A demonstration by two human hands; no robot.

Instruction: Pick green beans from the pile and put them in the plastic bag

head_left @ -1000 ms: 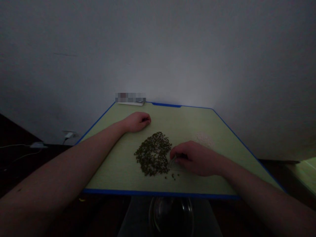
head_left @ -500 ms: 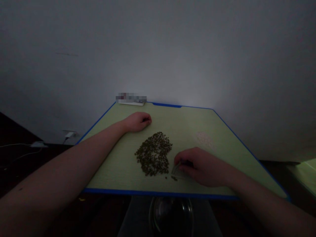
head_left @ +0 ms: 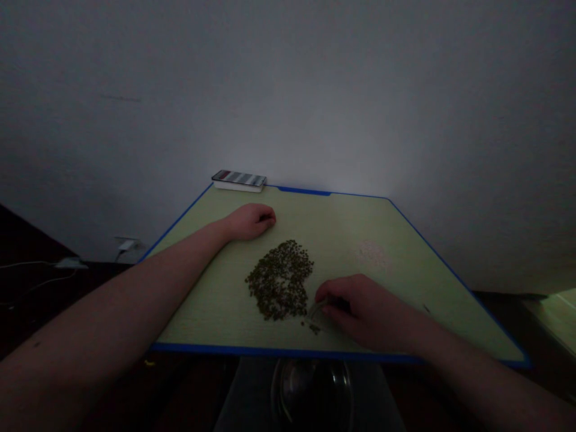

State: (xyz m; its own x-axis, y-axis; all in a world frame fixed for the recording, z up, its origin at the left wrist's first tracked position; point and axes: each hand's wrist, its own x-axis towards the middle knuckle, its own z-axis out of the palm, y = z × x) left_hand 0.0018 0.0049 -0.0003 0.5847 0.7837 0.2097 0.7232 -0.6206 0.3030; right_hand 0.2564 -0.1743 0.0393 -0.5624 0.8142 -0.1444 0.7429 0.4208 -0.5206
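Observation:
My right hand [head_left: 362,312] pinches a clear, thin piece with a curved rim [head_left: 317,310], perhaps plastic or glass; the fingers cover most of it. Its rim meets the table by the near right side of a spread of small brown-green beans or seeds [head_left: 281,282]. A few loose ones [head_left: 314,328] lie just in front of that rim. My left hand [head_left: 252,221] rests on the table behind the spread, fingers curled in, and I see nothing in it. Beyond my right hand lies a thin patch of small pale grains [head_left: 372,254].
The pale table [head_left: 211,312] has a blue edge and stands against a grey wall. A phone [head_left: 239,177] lies on a white box [head_left: 237,186] at the far left corner. Below the near edge, a round glassy bowl or lid [head_left: 312,393] sits between my legs. A dark mark [head_left: 426,308] shows near my right forearm.
My right hand has moved back toward me and slightly right with the clear piece. Several loose beans have come together in front of it. My left hand stays put.

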